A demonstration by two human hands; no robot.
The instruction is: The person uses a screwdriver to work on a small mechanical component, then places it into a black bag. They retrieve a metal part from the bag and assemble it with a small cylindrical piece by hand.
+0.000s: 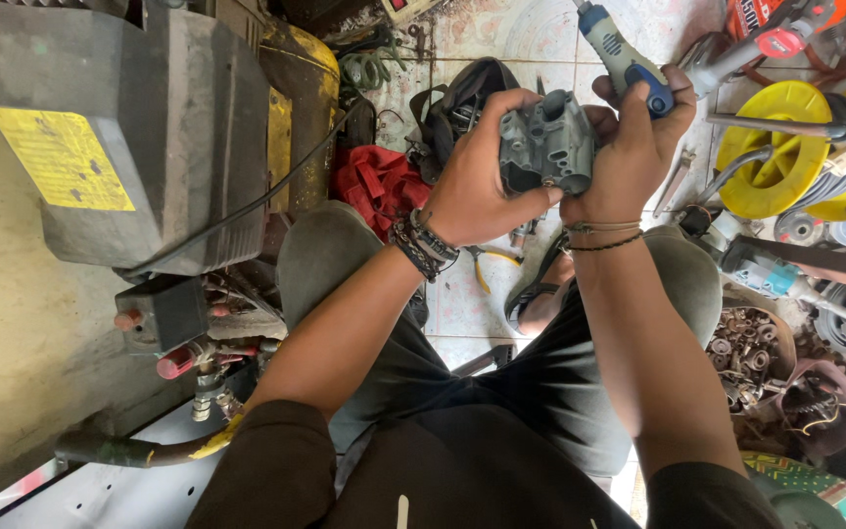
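While I sit low over the tiled floor [462, 313], my left hand [477, 186] is closed around the grey metal part [545, 147], holding it up in front of my knees. My right hand [634, 137] supports the other side of the part and at the same time grips the blue and grey tool handle [624, 59] between the fingers. I think the risk is in this double hold: the right hand carries two things, so the handle may slip or turn, and the part may fall on the tiles or on my sandalled foot [540, 294]. Just beside me stand yellow wire spools [785, 147] and a box of small metal pieces [751, 353].
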